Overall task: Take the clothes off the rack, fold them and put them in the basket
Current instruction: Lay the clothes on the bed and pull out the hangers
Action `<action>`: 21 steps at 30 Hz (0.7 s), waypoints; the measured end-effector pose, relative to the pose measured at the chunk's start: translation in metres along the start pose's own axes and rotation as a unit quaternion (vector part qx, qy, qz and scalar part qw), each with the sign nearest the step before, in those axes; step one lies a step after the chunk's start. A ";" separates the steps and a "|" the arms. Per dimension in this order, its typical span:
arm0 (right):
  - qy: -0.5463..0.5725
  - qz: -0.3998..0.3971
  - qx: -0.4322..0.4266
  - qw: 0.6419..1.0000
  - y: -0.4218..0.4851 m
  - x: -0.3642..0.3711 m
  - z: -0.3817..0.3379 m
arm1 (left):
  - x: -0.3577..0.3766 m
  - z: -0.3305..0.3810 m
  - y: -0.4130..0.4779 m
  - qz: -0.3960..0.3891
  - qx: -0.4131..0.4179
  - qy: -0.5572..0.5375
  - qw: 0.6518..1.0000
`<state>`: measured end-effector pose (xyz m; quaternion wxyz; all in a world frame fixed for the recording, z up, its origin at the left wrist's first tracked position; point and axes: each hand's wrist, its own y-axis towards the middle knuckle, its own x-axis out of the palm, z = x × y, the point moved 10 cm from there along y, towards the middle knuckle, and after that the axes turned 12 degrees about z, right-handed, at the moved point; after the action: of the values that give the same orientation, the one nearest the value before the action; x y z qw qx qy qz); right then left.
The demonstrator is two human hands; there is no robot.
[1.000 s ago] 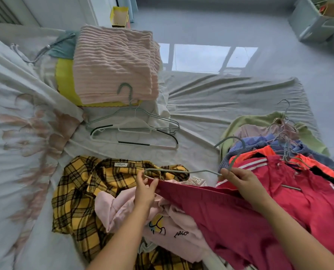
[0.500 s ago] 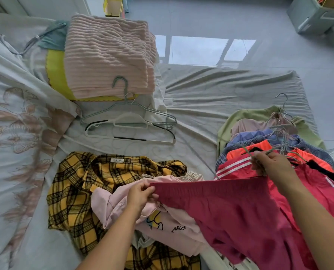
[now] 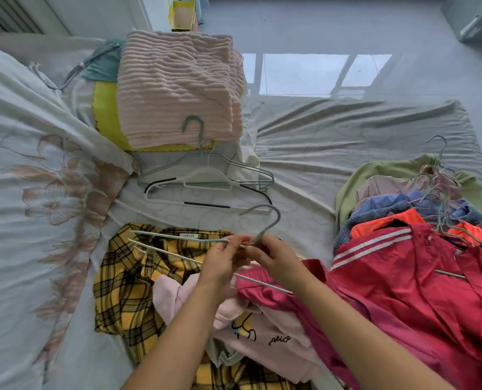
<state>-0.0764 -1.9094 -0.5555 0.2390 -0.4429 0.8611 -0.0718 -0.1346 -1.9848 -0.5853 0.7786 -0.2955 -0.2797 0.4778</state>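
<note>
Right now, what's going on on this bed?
A person is sorting laundry on a bed. Both hands, left hand and right hand, hold a grey wire hanger above a yellow plaid shirt. Dark pink shorts lie beneath the hands, beside a pink printed top. Empty hangers lie further up the bed, and a pile of clothes still on hangers waits to the right.

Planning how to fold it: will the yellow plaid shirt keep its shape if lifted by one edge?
Probably not. The yellow plaid shirt lies crumpled in soft folds on the bed, so it would likely droop. It looks thin, probably light.
</note>
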 end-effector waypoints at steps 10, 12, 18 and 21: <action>-0.449 0.063 0.167 0.875 -0.008 -0.089 0.155 | -0.061 0.053 0.127 0.127 -0.066 -0.083 0.986; -0.467 0.078 0.145 0.869 -0.009 -0.094 0.162 | -0.058 0.060 0.152 0.131 -0.073 -0.063 0.987; -0.470 0.084 0.118 0.871 0.006 -0.108 0.178 | -0.028 0.082 0.209 0.104 -0.069 -0.044 0.991; -0.444 0.102 0.112 0.883 0.010 -0.115 0.186 | -0.020 0.091 0.226 0.117 -0.051 -0.071 0.989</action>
<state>0.0612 -1.7954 -0.6819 0.6504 -0.3088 0.6914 0.0606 -0.3382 -1.9017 -0.6923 0.6793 -0.3309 -0.3214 0.5707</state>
